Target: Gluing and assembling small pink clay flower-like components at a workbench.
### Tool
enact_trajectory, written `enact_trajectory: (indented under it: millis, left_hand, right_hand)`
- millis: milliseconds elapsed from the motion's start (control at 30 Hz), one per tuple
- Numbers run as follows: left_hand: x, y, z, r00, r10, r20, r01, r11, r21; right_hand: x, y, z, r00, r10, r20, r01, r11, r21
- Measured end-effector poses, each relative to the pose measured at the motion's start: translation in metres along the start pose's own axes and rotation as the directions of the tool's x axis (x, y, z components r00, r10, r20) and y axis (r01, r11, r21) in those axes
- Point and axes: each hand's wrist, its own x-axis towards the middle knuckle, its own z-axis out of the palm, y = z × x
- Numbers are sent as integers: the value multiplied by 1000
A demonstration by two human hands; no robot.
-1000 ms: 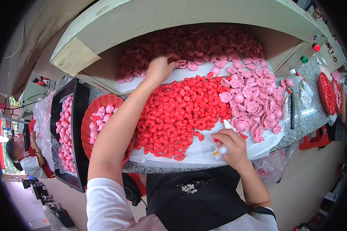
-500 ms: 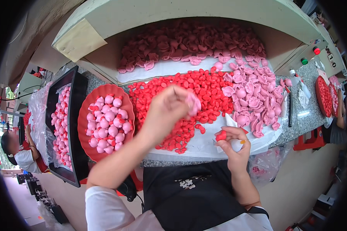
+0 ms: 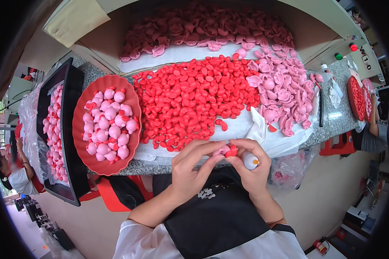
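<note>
My left hand point(image 3: 189, 170) pinches a small pink molded piece point(image 3: 221, 150) between thumb and fingers. Against it, my right hand point(image 3: 256, 175) presses a small red molded piece point(image 3: 231, 151), so the two pieces touch. A white squeeze bottle point(image 3: 249, 160) with an orange-yellow tip is tucked in the right hand's palm. Both hands meet at the near edge of the worktable. Just beyond them spreads a heap of red pieces point(image 3: 186, 99), with a heap of pink cup-shaped pieces point(image 3: 281, 88) to its right. Fingers partly cover the joined pieces.
A red scalloped bowl point(image 3: 101, 166) of pink-and-red assembled pieces stands at left, beside a black tray point(image 3: 75, 129) of similar ones. A pale cabinet point(image 3: 320, 52) with more pink pieces rises at the back. White paper point(image 3: 237, 129) covers the table. Other people sit at far left and right.
My left hand has come down from above the red heap with the pink piece and met my right hand. The pink and red pieces now touch. The view has shifted slightly.
</note>
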Motion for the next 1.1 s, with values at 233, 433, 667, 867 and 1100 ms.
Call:
enact_trajectory:
  millis: [233,433,667,867,1100]
  left_hand:
    - [-17,-9,-21,999,-49,18,49,998,-33]
    - [-20,-21,-34,968,-208,138,233,950,-207]
    - [-21,-30,-30,972,-198,123,229,908,-350]
    - [-17,-19,-27,987,-115,109,130,981,-144]
    - [-13,-12,-23,939,-332,88,342,892,-295]
  right_hand:
    - [-11,17,29,998,64,8,-65,995,81]
    - [-8,13,43,971,235,50,-239,919,313]
    - [-7,11,43,976,215,39,-218,953,209]
    - [-6,6,37,960,276,57,-281,935,218]
    - [-5,8,37,977,210,22,-210,961,177]
